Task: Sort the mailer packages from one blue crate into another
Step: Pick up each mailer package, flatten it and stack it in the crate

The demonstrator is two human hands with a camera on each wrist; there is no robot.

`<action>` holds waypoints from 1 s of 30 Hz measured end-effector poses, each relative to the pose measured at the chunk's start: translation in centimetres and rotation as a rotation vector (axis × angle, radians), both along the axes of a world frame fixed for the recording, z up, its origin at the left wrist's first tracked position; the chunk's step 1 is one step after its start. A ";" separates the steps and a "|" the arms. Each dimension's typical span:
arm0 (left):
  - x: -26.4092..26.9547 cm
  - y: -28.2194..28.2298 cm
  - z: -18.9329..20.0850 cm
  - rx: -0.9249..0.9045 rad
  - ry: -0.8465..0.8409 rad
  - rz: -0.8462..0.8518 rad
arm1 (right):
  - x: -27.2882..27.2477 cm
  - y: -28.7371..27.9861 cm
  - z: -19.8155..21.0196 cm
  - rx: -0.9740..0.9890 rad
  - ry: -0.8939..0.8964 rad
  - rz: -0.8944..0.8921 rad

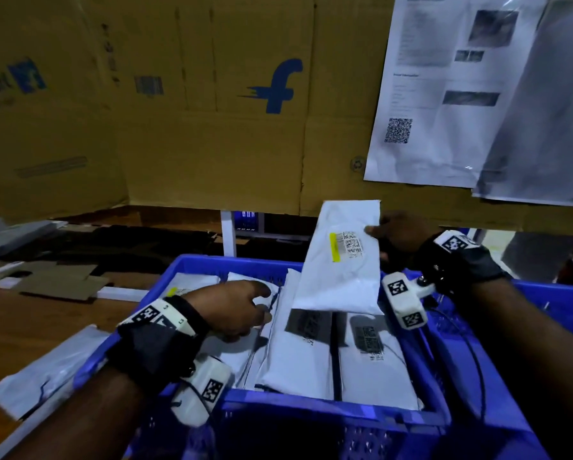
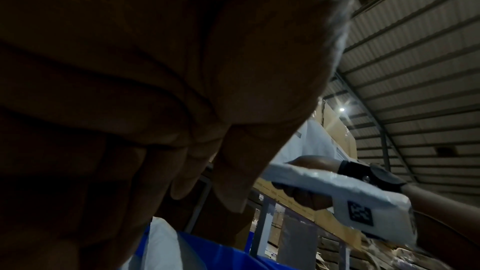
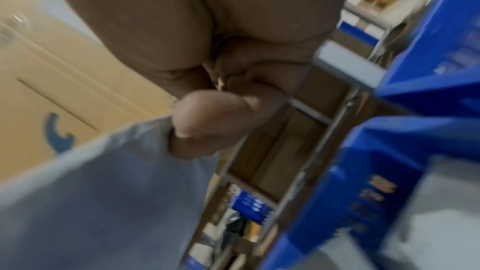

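Right now we are mid-transfer: our right hand (image 1: 401, 235) pinches a white mailer (image 1: 341, 257) by its right edge, thumb on the label side and fingers behind, and holds it lifted and tilted above the crate (image 1: 198, 263). From the right wrist view the thumb pressing the sheet's edge is plain, though blurred. The mailer hangs over the crate's far right part, its lower edge just above the mailers already lying inside.

Our left hand (image 1: 235, 307) reaches into the crate from its left side, fingers curled down onto the pile (image 1: 298, 353) near the crate's far left. We cannot tell whether those fingers actually pinch a mailer or only rest on one; the left wrist view is mostly dark palm.

A second crate (image 1: 557, 303) sits just right of the first, touching or nearly so, with only its rim showing. We cannot tell which crate is source and which is destination.

Our judgement: the step in hand is carrying one mailer between crates. If the left crate is the goal, the next move calls for lowering the mailer flat onto the pile and loosening the thumb; the left hand would need to clear or steady the pile first.
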State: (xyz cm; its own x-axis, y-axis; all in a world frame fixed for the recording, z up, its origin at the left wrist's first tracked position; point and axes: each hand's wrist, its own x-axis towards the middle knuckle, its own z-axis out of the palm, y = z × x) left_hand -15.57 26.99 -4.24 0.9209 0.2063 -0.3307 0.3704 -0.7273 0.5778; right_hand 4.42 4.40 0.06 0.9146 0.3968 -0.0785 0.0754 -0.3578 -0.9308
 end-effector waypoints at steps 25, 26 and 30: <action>1.1 -2.0 -1.6 0.146 0.014 -0.199 | -3.1 4.9 -9.5 -0.590 -0.228 0.190; 1.1 -2.1 -1.8 0.195 0.019 -0.227 | -2.9 5.0 -9.4 -0.613 -0.237 0.145; 1.3 -2.0 -2.0 0.226 0.021 -0.252 | -2.9 4.9 -7.5 -0.700 -0.475 0.168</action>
